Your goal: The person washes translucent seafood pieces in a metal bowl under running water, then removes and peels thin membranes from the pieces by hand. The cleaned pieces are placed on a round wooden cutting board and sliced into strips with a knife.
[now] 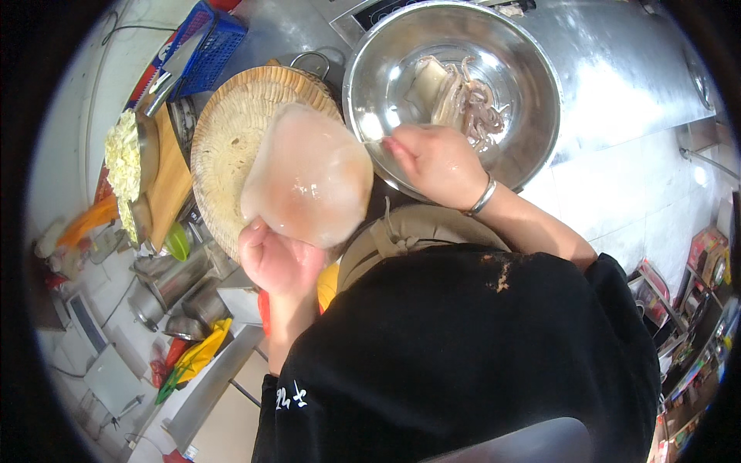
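Note:
A flat, glistening squid mantle (310, 173) is held above the round wooden chopping block (223, 150). My left hand (281, 254) grips its lower edge, thumb on top. Over the near rim of a large steel bowl (544, 133), my right hand (434, 165) pinches a thin, translucent strand that stretches toward the mantle's right edge. Squid pieces, among them tentacles (483, 113), lie in the bottom of this bowl, partly behind my right hand.
Left of the block are a wooden board (168, 179) and containers of chopped cabbage (123, 162). A cleaver (188, 52) rests by a blue plastic basket (220, 52). An induction cooker (379, 14) stands behind the bowl on the steel counter (608, 69).

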Action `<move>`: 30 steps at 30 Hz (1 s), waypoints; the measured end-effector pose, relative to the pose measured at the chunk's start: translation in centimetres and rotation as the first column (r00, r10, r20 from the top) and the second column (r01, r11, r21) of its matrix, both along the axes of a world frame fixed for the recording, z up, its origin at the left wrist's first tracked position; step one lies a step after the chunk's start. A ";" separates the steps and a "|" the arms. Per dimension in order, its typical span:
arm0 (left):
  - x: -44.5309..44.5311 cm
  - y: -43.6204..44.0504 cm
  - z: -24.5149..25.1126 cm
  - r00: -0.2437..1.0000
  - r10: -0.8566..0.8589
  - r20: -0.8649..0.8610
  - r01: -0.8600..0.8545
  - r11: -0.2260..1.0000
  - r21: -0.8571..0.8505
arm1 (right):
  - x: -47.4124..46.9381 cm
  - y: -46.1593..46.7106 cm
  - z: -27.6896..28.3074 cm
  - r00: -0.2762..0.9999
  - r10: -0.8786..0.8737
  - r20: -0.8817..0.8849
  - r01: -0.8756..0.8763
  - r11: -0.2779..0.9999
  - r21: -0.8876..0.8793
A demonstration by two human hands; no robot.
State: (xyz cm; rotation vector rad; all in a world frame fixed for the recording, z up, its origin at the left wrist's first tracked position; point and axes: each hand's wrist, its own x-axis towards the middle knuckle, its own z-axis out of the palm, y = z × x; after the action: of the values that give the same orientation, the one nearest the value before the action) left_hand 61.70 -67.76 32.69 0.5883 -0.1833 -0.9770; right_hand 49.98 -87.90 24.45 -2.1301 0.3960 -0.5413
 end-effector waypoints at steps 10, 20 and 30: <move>1.8 3.2 2.1 0.924 0.310 0.226 -0.345 0.928 0.139 | -3.9 -5.2 -4.6 0.907 0.044 -0.419 0.003 0.994 0.109; 0.8 11.6 -5.9 0.952 -0.142 0.270 -0.178 0.460 0.870 | -0.5 -5.4 0.3 0.877 0.041 -0.479 -0.070 0.997 -0.043; 12.0 7.6 -9.6 0.149 -0.649 0.746 -0.862 0.285 0.420 | 12.2 -2.9 3.2 0.893 0.303 -0.332 -0.328 0.944 -0.021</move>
State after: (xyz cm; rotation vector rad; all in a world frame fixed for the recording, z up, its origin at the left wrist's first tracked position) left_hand 73.73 -60.15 23.14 2.5593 -0.7628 -0.0009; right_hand 62.14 -90.80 27.68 -2.3033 0.2006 -0.0151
